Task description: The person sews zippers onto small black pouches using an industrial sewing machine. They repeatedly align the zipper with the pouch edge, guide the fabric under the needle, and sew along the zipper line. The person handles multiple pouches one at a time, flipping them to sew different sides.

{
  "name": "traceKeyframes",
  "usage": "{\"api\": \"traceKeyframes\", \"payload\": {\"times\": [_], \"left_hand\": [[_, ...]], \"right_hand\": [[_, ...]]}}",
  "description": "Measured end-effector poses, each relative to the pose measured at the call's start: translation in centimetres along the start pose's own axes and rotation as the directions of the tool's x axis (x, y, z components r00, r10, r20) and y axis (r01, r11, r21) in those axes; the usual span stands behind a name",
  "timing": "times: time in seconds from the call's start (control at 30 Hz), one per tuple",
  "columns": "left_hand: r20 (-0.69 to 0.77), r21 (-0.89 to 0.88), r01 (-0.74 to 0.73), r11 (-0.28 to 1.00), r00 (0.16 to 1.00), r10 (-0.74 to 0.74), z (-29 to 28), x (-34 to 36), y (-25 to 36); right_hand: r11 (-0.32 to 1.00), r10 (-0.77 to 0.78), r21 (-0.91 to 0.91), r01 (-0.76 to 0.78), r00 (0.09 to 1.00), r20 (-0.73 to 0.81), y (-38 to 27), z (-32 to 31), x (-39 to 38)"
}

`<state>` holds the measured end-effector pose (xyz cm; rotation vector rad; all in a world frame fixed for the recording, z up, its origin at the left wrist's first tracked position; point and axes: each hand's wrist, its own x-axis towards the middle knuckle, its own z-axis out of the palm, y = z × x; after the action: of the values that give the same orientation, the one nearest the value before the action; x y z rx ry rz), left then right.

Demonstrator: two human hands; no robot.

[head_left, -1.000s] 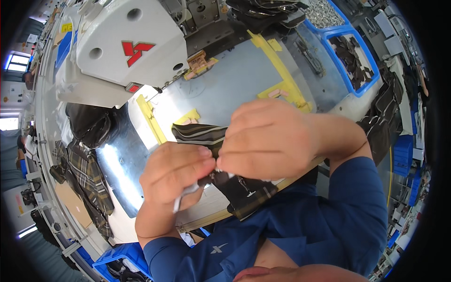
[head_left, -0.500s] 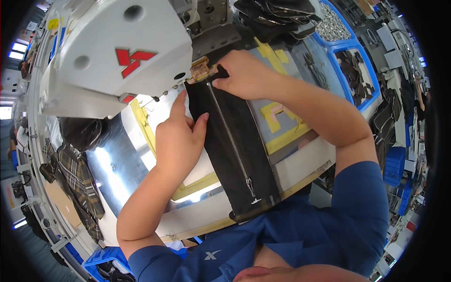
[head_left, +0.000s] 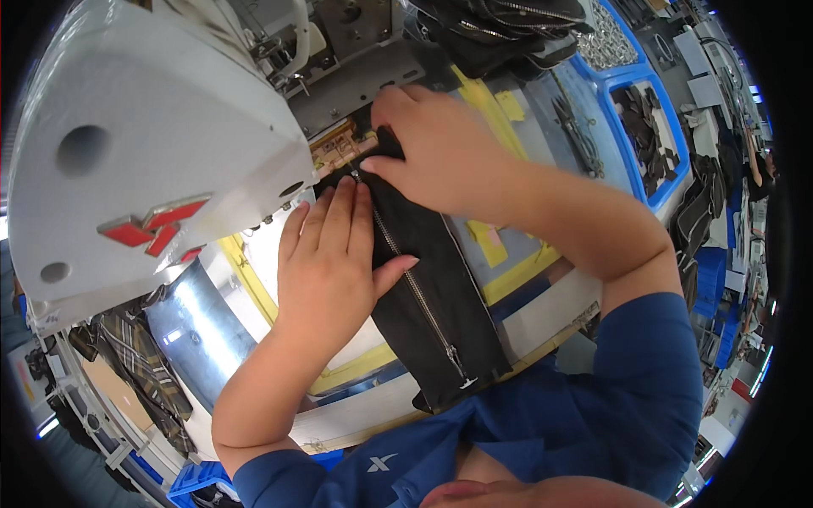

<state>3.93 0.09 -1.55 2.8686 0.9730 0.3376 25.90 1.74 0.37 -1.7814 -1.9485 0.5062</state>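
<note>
A long black fabric panel [head_left: 449,288] with a silver zipper [head_left: 421,295] down its length lies on the worktable, its near end by my body. The zipper's pull [head_left: 453,350] hangs at the near end. My left hand [head_left: 326,275] rests palm down on the panel's left side, fingers stretched towards the far end and thumb across the zipper. At the far right corner, my right hand [head_left: 445,152] pinches the fabric between thumb and fingers. Just beyond the fabric's far edge sits a copper-coloured metal fitting [head_left: 336,146], under the white sewing machine head [head_left: 212,118].
Black zippered pieces [head_left: 500,38] are stacked at the back. A blue tray [head_left: 631,74] at the right holds metal parts and dark scraps. Scissors-like tools [head_left: 578,135] lie beside it. Yellow tape [head_left: 246,275] marks the table. Plaid fabric [head_left: 140,364] hangs at the left.
My left hand has flattened onto the panel, its fingers now spread over the fabric and thumb over the zipper. The right hand keeps its pinch. The view has shifted, with the machine head lower and further left.
</note>
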Motion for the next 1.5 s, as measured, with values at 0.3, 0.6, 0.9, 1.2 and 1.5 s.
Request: {"api": "traceKeyframes", "payload": {"times": [0.3, 0.6, 0.9, 1.2, 1.5], "left_hand": [[-0.014, -0.032, -0.026, 0.999, 1.000, 0.026, -0.1, 0.5, -0.1], [-0.003, -0.063, -0.034, 0.997, 0.999, 0.034, 0.0, 0.5, -0.4], [0.037, -0.033, 0.003, 0.999, 0.999, -0.002, -0.3, 0.4, -0.1], [0.015, 0.032, 0.009, 0.999, 1.000, -0.010, -0.4, 0.4, 0.2], [0.051, 0.074, 0.032, 0.997, 0.998, -0.036, -0.8, 0.4, 0.3]], "right_hand": [[0.847, -0.504, -0.134, 0.515, 0.857, 0.105, 0.3, 1.0, -3.9], [0.826, -0.544, -0.077, 0.559, 0.825, 0.156, 0.9, 1.0, -3.0], [0.835, -0.529, -0.065, 0.547, 0.829, 0.184, 0.8, 0.6, -2.9], [0.823, -0.545, -0.071, 0.563, 0.820, 0.176, 1.0, 0.9, -3.0], [0.823, -0.552, -0.054, 0.566, 0.817, 0.168, 1.1, 0.8, -2.9]]}}
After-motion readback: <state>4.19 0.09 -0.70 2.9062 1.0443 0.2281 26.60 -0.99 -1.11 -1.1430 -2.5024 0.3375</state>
